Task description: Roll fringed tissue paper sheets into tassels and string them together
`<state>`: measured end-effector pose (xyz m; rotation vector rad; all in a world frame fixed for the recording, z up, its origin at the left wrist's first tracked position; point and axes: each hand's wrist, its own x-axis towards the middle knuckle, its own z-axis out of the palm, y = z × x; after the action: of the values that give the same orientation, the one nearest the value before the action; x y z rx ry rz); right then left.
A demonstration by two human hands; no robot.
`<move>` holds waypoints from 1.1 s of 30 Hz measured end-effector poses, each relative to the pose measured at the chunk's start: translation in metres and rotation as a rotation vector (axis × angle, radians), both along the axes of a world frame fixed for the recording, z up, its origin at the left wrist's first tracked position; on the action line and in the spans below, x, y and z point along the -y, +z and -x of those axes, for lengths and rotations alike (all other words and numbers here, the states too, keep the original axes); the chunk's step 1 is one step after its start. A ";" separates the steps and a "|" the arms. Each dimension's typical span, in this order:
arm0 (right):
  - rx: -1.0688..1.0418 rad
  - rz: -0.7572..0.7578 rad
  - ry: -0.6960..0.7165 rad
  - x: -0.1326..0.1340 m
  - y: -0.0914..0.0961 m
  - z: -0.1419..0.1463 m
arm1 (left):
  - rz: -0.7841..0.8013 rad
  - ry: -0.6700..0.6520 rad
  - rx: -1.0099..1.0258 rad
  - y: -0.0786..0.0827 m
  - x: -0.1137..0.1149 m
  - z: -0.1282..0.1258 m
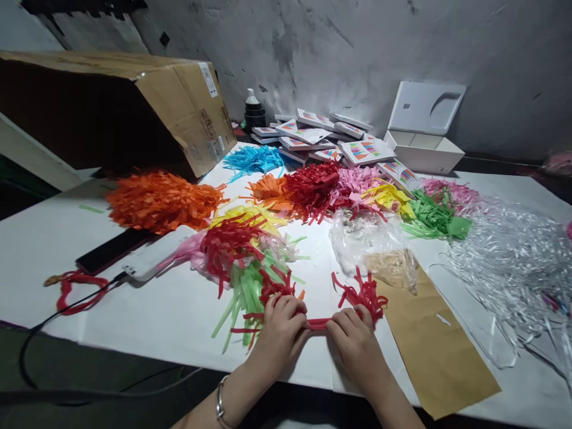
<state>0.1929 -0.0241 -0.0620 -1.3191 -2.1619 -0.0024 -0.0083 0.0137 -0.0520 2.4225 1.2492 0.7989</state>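
Observation:
A red tissue paper tassel lies stretched between my hands near the table's front edge, its middle rolled narrow and both ends fringed. My left hand is closed over the band's left part, with red fringe sticking out beyond the fingers. On the right part, my right hand is closed too, and the other fringe fans out above it. Beside my left hand lie light green strips and another red fringed bunch. Fingertips and thumbs are partly hidden.
Orange fringe, dark red fringe and green fringe spread across the table. Silver tinsel and brown paper lie right. A phone and a cabled white device sit left. Behind stand a cardboard box and stacked packets.

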 end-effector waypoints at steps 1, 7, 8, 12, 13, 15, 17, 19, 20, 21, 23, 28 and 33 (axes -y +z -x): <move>-0.014 0.002 -0.003 0.002 0.000 -0.005 | 0.011 -0.005 -0.005 0.001 0.000 0.002; -0.122 0.079 -0.116 0.009 0.001 -0.018 | 0.044 0.033 -0.026 0.004 0.003 0.003; -0.106 0.096 -0.151 0.008 0.001 -0.016 | 0.045 0.062 -0.046 0.005 0.003 0.000; -0.039 0.130 -0.290 0.003 0.003 -0.005 | 0.055 0.143 -0.156 0.007 0.002 -0.007; -0.042 0.119 -0.311 0.002 0.004 -0.003 | 0.052 0.146 -0.165 0.007 0.001 -0.008; -0.058 0.074 -0.292 0.001 0.005 -0.001 | 0.029 0.117 -0.155 0.008 0.001 -0.007; -0.056 0.019 -0.186 0.000 0.004 0.001 | -0.014 0.057 -0.135 0.007 0.000 -0.006; -0.033 -0.009 -0.071 -0.001 0.002 0.003 | -0.051 -0.002 -0.129 0.006 0.000 -0.004; -0.021 -0.010 -0.039 -0.002 0.000 0.004 | -0.064 -0.022 -0.130 0.006 -0.001 -0.004; -0.013 -0.007 -0.027 -0.003 -0.001 0.005 | -0.077 -0.038 -0.129 0.005 -0.001 -0.003; -0.015 -0.001 -0.034 -0.003 -0.002 0.007 | -0.108 -0.059 -0.110 0.003 -0.003 -0.003; -0.023 0.008 -0.034 -0.003 -0.002 0.017 | -0.126 -0.121 -0.049 -0.003 -0.005 -0.004; -0.006 -0.009 -0.009 -0.002 -0.005 0.023 | -0.122 -0.122 -0.076 -0.009 -0.001 -0.005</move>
<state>0.1698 -0.0218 -0.0674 -1.3221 -2.1486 -0.0122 -0.0034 0.0152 -0.0615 2.6209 1.0951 0.7752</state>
